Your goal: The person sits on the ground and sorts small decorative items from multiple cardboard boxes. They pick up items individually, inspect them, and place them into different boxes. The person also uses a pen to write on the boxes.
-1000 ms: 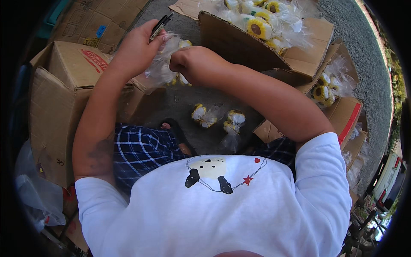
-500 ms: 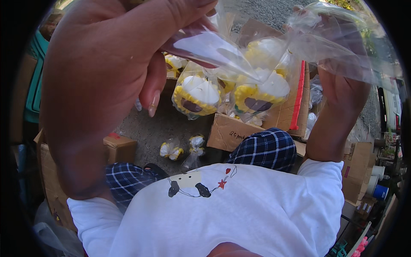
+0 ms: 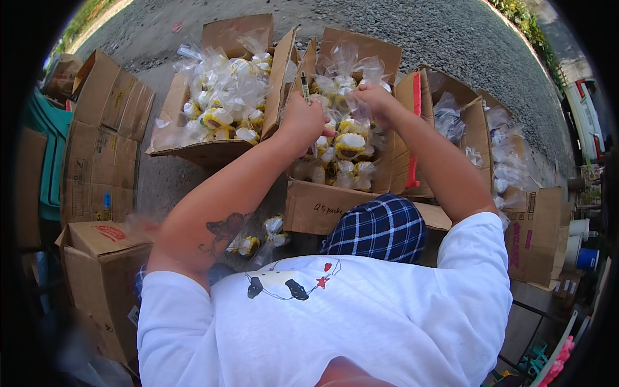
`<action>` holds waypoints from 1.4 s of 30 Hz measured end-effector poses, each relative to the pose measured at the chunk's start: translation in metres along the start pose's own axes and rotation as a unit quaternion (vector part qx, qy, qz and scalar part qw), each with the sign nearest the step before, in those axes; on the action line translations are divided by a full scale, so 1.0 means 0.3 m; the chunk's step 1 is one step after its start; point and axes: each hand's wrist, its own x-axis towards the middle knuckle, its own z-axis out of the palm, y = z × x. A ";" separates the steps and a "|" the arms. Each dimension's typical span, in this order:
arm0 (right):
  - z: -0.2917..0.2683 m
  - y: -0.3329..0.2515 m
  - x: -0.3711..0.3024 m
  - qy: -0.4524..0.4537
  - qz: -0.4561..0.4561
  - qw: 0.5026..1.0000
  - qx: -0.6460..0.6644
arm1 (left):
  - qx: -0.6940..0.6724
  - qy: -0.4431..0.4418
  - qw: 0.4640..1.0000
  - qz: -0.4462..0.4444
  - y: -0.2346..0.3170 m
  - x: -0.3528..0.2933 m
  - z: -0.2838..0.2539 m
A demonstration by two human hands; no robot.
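Note:
Both of my hands are over an open cardboard box (image 3: 316,209) full of clear plastic bags, each with a white and yellow flower-like item (image 3: 351,143). My left hand (image 3: 302,119) is closed at the box's left side, with a slim pen-like stick (image 3: 305,87) poking up from it. My right hand (image 3: 377,102) pinches the clear plastic of a bag (image 3: 359,111) near the box's right side; its fingertips are partly hidden. Two small bagged white and yellow items, one a bundle (image 3: 274,227), lie on the ground by my left forearm.
Left of it stands another open box (image 3: 206,153) full of similar bags. To the right are a box with clear plastic (image 3: 449,119) and a pile of bags (image 3: 509,155). Closed cartons (image 3: 103,277) and teal plastic chairs (image 3: 48,161) stand at the left. Gravel (image 3: 445,39) lies beyond.
Both hands have come down and away from close to my head, into the box. The bagged flower-like items that hung before me are now down among the others.

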 end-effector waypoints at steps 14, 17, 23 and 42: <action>0.086 0.031 0.216 -0.086 -0.092 0.883 -0.452 | 0.132 -0.073 0.988 -0.006 -0.159 0.186 -0.154; 0.073 -0.104 0.080 -0.134 -0.034 0.815 -0.563 | 0.077 -0.124 0.987 -0.061 -0.032 -0.047 -0.224; 0.427 -0.317 -0.289 -0.281 -0.118 0.730 -0.612 | 0.314 -0.373 0.845 -0.219 -0.018 -0.346 -0.664; 0.826 0.088 -0.217 -0.617 -0.036 0.637 -0.462 | 0.427 -0.296 0.834 -0.182 -0.770 -0.415 -0.869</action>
